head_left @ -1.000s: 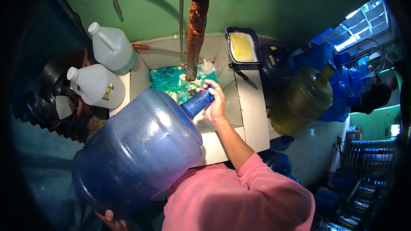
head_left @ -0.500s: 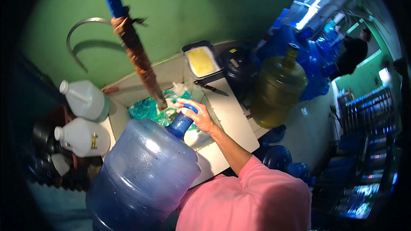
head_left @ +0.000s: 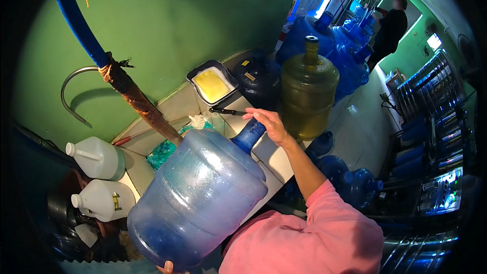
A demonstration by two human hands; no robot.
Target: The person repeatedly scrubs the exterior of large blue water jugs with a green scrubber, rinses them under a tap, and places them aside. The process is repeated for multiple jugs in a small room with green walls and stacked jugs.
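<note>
A large translucent blue water jug (head_left: 198, 187) lies tilted in front of me, its neck pointing up and right. My right hand (head_left: 271, 126) is cupped over the mouth of the neck, fingers bent across it. At the jug's base, the fingertips of my left hand (head_left: 171, 268) show against the underside; the rest of that hand is hidden. Behind the jug, a blue pipe with a brown wrapped end (head_left: 144, 109) slants down over a tiled basin. Green netting (head_left: 161, 155) lies in the basin, partly covered by the jug.
Two white plastic jugs (head_left: 96, 157) stand at the left. A black tray with a yellow sponge (head_left: 212, 84) and a black-handled knife (head_left: 227, 111) lie beyond the neck. A greenish jug (head_left: 309, 91) and several blue jugs (head_left: 350, 50) stand right. A person (head_left: 393, 30) is farther back.
The blue jug has moved right and away from the pipe's end, my right hand going with it at the mouth. My left fingertips have come into view at the base.
</note>
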